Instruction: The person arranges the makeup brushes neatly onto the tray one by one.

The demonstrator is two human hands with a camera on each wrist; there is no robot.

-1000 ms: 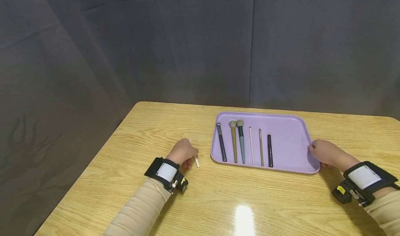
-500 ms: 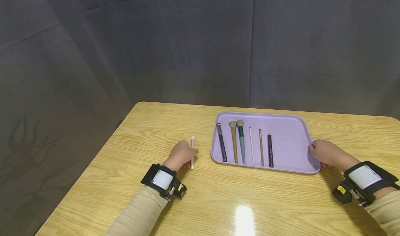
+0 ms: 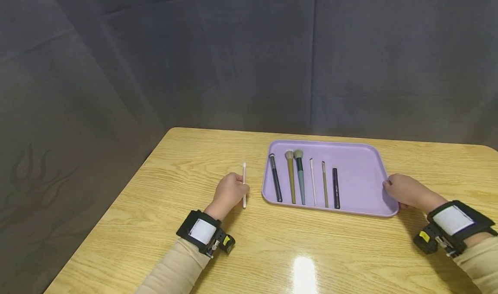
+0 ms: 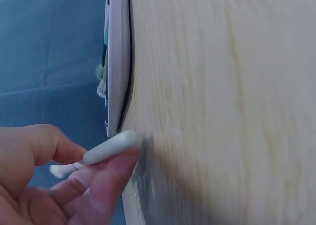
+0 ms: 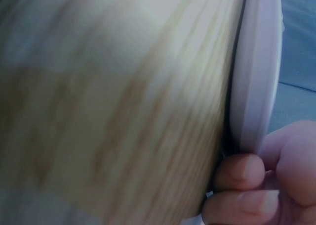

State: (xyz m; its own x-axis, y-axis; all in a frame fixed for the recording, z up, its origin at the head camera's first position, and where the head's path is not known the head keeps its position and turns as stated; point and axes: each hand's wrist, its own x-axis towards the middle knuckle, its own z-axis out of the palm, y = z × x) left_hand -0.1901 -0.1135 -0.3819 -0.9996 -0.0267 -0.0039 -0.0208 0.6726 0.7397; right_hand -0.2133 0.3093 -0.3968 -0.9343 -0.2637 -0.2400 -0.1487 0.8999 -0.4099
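Between thumb and fingers, my left hand (image 3: 229,191) pinches a thin white makeup brush (image 3: 244,172), bristle end pointing away, left of the lilac tray (image 3: 362,177). The left wrist view shows the brush handle (image 4: 111,148) across the fingertips, near the tabletop. At the tray's right side, my right hand (image 3: 408,191) grips the rim, thumb on top. Curled fingers (image 5: 242,170) lie by the tray's edge in the right wrist view. Several brushes lie side by side in the tray, among them a green brush (image 3: 301,177) and a short black brush (image 3: 336,188).
The tray stands near the far edge of the wooden table (image 3: 295,238). Behind it hangs a dark grey curtain (image 3: 249,60). Bare tabletop lies between the left hand and the tray, and in front of the tray.
The white brush has turned from a slant to nearly straight, its bristle end now showing above the hand. My left hand has shifted slightly right. The right hand and tray have stayed put.
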